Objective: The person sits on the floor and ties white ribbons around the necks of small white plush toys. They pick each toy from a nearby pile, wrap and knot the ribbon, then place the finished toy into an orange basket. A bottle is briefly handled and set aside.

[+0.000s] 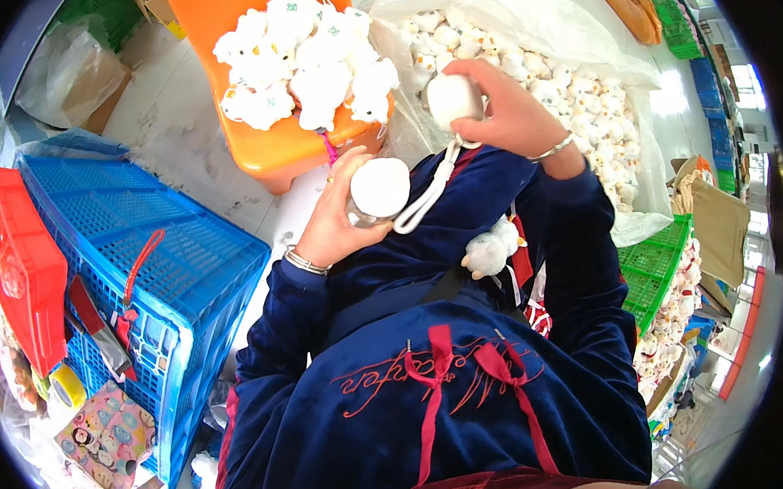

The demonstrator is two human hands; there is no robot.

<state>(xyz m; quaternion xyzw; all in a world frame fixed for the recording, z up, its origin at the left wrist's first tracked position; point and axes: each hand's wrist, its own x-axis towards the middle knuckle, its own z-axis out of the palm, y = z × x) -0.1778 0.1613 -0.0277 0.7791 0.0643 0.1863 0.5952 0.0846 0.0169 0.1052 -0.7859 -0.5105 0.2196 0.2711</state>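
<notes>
My left hand (337,225) is closed around a white rounded plush piece (380,188), held just above my lap. Higher and to the right, my right hand (504,103) grips a small white plush toy (451,97). From that toy a white strap (426,196) hangs in a loop down toward the piece in my left hand. Another small white plush toy (490,249) lies on my lap against my dark blue velvet top (419,395). Both wrists wear silver bracelets.
An orange stool (269,144) ahead carries a heap of white plush toys (304,62). A big clear bag (579,81) of the same toys lies to its right. A blue crate (150,250) and a red tray (20,258) stand on my left, a green crate (653,264) on my right.
</notes>
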